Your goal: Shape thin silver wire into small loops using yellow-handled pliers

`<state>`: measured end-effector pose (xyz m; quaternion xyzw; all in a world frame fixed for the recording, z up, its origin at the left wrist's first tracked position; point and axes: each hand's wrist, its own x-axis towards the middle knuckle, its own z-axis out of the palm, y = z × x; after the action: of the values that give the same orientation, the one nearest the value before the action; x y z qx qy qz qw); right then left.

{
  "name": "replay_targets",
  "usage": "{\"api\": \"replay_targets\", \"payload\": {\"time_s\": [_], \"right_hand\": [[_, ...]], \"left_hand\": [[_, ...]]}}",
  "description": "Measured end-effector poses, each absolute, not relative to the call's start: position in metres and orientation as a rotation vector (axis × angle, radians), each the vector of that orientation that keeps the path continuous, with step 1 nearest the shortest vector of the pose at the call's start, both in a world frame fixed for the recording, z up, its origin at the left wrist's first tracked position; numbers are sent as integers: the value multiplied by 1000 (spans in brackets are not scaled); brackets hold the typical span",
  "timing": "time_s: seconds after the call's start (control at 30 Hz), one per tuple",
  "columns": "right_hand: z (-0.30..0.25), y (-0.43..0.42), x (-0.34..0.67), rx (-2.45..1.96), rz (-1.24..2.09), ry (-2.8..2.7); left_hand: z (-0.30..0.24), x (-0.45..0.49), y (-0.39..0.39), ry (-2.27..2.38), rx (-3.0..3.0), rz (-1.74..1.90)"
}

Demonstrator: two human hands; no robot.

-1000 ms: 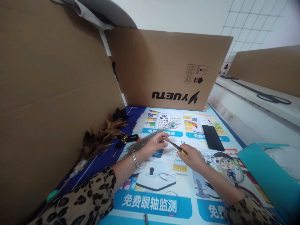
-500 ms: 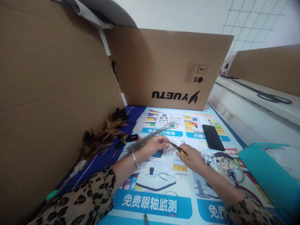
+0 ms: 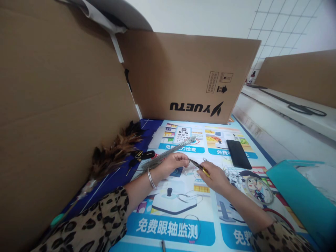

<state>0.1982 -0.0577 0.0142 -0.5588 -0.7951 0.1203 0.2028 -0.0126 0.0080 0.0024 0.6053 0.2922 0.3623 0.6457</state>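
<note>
My left hand (image 3: 172, 163) is closed in a pinch on a thin wire at the middle of the printed table mat (image 3: 168, 227). My right hand (image 3: 214, 176) grips small pliers (image 3: 197, 165) with yellow handles, and their tip points left at my left fingertips. A bundle of straight metal wires (image 3: 168, 152) lies on the mat just behind my left hand. Bent wire pieces (image 3: 187, 197) rest on the mat below my hands. A silver bangle sits on my left wrist.
Tall cardboard walls (image 3: 189, 75) stand at the left and back. A feather duster (image 3: 112, 155) and keys (image 3: 143, 155) lie at the left. A black phone (image 3: 238, 154) lies at the right, and a teal bag (image 3: 301, 196) farther right.
Both hands stay almost in place; my left fingers have shifted slightly on the wire near the pliers' tip.
</note>
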Motion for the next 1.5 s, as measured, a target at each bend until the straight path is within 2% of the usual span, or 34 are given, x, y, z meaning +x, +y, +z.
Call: {"api": "replay_targets", "payload": {"time_s": [0.37, 0.8, 1.27, 1.5], "right_hand": [[18, -56, 202, -1541, 319, -2223], [25, -60, 201, -1529, -178, -2381], [22, -62, 198, -1574, -281, -2399], [23, -63, 198, -1536, -443, -2415]], "left_hand": [[6, -13, 7, 655, 1416, 854], [-3, -13, 11, 780, 1593, 937], [-1, -12, 6, 872, 1800, 981], [-3, -12, 6, 902, 1794, 944]]}}
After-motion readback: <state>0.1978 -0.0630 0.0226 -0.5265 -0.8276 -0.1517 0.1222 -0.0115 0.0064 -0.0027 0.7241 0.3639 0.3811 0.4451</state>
